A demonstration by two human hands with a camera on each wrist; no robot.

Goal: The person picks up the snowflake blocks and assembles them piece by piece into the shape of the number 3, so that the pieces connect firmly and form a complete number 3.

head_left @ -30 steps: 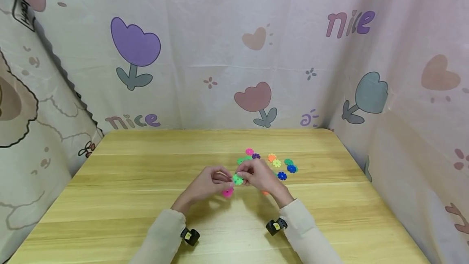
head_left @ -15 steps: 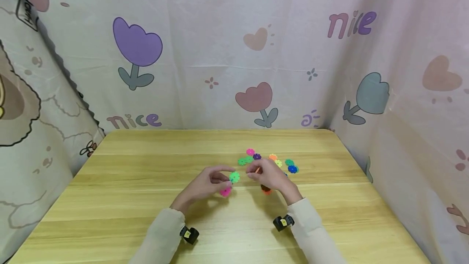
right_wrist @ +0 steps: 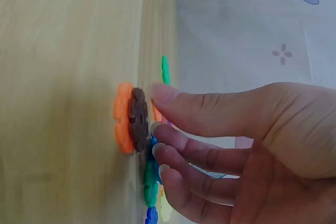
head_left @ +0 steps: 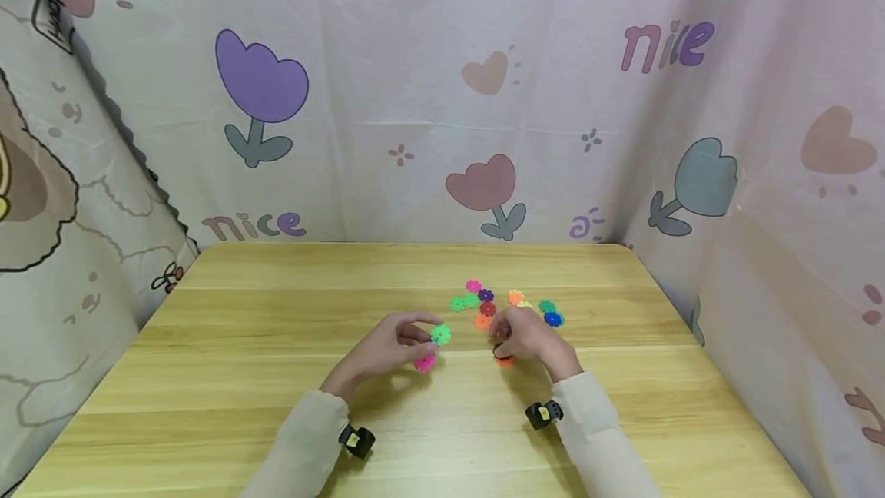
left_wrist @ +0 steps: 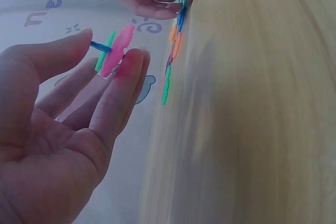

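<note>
My left hand (head_left: pixel 387 346) is raised and pinches a small cluster of joined plastic flower discs between thumb and fingers. In the left wrist view, the cluster shows a pink disc (left_wrist: pixel 119 51), a green disc (left_wrist: pixel 105 52) and a blue disc (left_wrist: pixel 100 46) seen edge-on. My right hand (head_left: pixel 531 335) hovers at the loose discs, its fingers loosely bent. Its thumb tip lies close beside a brown flower disc (right_wrist: pixel 138 120), which rests against an orange disc (right_wrist: pixel 124 118) on the table. Whether the thumb touches the brown disc cannot be told.
Several more flower discs lie on the wooden table (head_left: pixel 276 398) beyond and beside the right hand. Among them are a red disc (head_left: pixel 488 309), a purple disc (head_left: pixel 486 295) and a blue disc (head_left: pixel 552 319). A printed curtain (head_left: pixel 373 175) stands behind the table.
My right hand has let go of the green disc in the cluster and moved right and nearer, to the brown and orange discs. The left hand keeps its hold and has barely moved.
</note>
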